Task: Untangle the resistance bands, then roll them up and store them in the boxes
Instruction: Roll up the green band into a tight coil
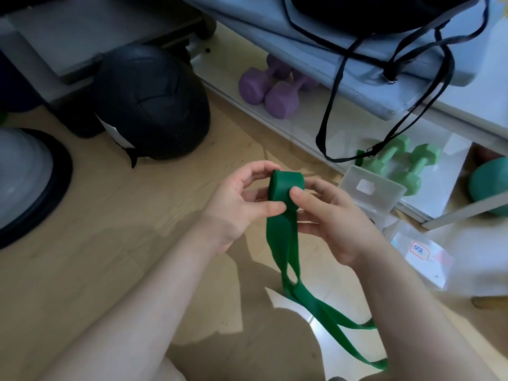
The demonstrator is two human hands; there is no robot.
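A green resistance band [283, 243] is partly wound into a roll [286, 188] at mid-frame. My left hand [239, 204] grips the roll from the left, thumb under it and fingers over the top. My right hand [327, 215] pinches the roll from the right, thumb on its front face. The unrolled tail hangs down and trails toward the lower right, where it splits into two strands. A clear plastic box [371, 191] stands just right of my hands. Its clear lid [423, 257], bearing a red-framed label, lies in front of it.
A black band [330, 111] hangs in loops off the grey bench at upper right. Purple dumbbells [269, 86] and green dumbbells [401, 166] lie under it. A black ball [154, 103] sits at left, a grey dome trainer [24, 182] at far left, a teal ball [492, 185] far right.
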